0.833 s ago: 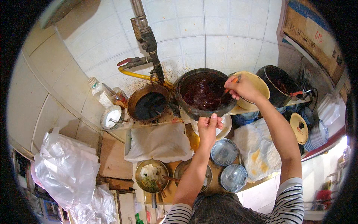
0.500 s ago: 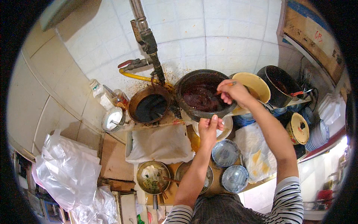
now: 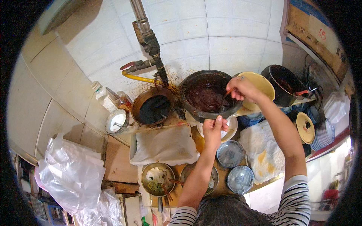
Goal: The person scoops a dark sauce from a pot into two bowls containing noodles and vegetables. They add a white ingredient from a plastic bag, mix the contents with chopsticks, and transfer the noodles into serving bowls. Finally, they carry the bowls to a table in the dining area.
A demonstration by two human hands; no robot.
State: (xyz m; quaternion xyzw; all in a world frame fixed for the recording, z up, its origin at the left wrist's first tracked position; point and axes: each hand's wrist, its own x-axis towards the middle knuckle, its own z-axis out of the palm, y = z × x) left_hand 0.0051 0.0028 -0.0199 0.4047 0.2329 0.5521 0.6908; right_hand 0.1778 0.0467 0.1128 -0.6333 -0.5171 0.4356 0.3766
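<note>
Right hand [image 3: 243, 89] wrapped around a slim utensil [image 3: 229, 91] apparently stirs dark sauce [image 3: 205, 97] in a shelf-top black pot [image 3: 196, 112], which calls for steadiness from the half-curled left hand [image 3: 213, 130] at its near rim, hold unclear.

The right hand [image 3: 243, 89] is being held higher, fingers [image 3: 236, 95] curled, while the left hand [image 3: 212, 132] is being held lower, thumb [image 3: 219, 121] extended.

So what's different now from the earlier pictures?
The right grip, with the utensil in it, swung left over the dark pot, then came back right. Nothing was newly grasped or let go. The left grip stayed at the pot's near rim, and the blue bowls stayed put.
</note>
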